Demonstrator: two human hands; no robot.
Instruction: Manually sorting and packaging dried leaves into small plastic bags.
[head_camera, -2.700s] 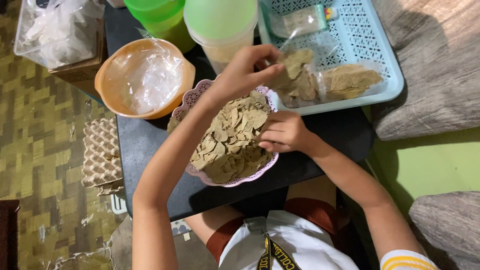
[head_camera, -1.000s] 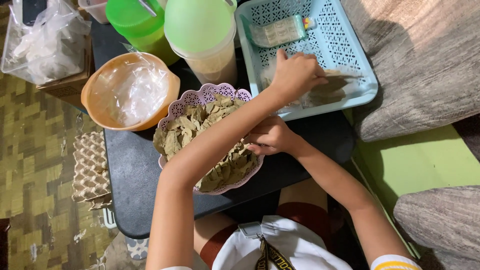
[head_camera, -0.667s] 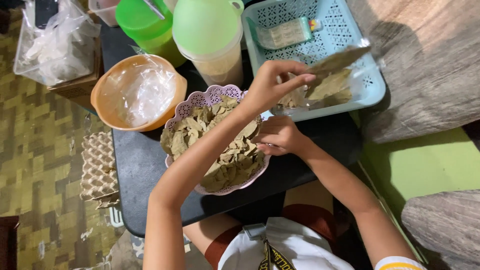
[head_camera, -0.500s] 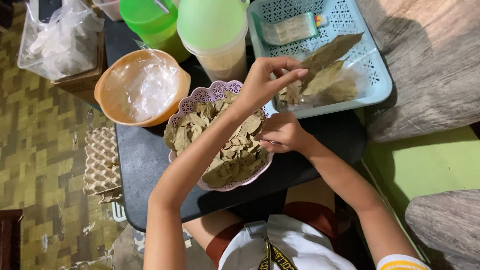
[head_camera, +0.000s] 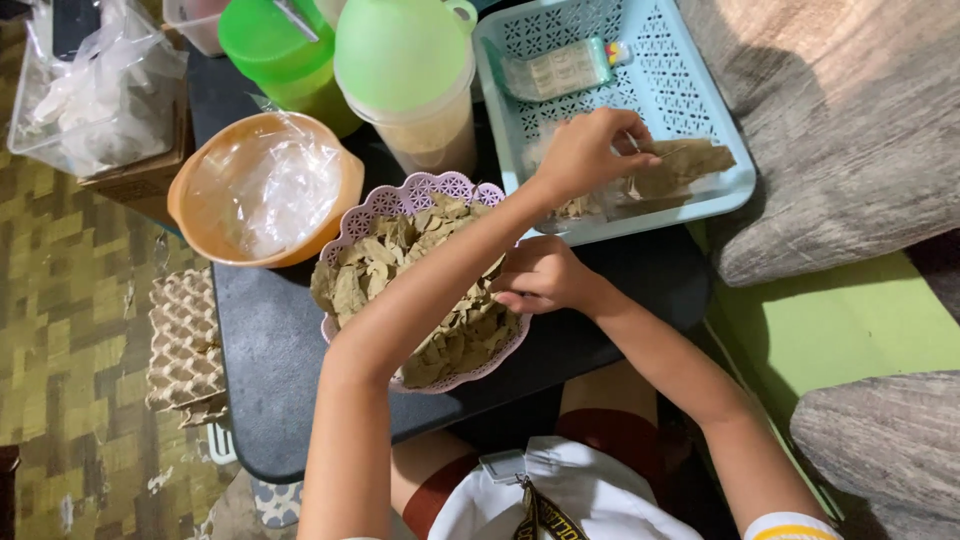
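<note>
- Left hand: reaches across the table into the pale blue perforated plastic basket; fingertips are pinched on a clear plastic packet of dried brown leaves that lies against the basket's near wall.
- Right hand: curled at the right rim of the lilac scalloped plastic bowl. Fingers are bent inward; whether they pinch a leaf cannot be told.
- The bowl is heaped with loose dried bay-type leaves; the left forearm crosses above the heap.
- Bowl position: near the front edge of the dark rectangular table; a strip of bare tabletop remains to its left.
- An orange round plastic bowl lined with clear film is just beside the lilac bowl's upper left rim.
- Two lidded green plastic containers stand behind both bowls, close to the basket's left wall.
- The basket's far half holds one small packet; the rest of its floor is open.
- A grey cushioned seat borders the table's right side.
</note>
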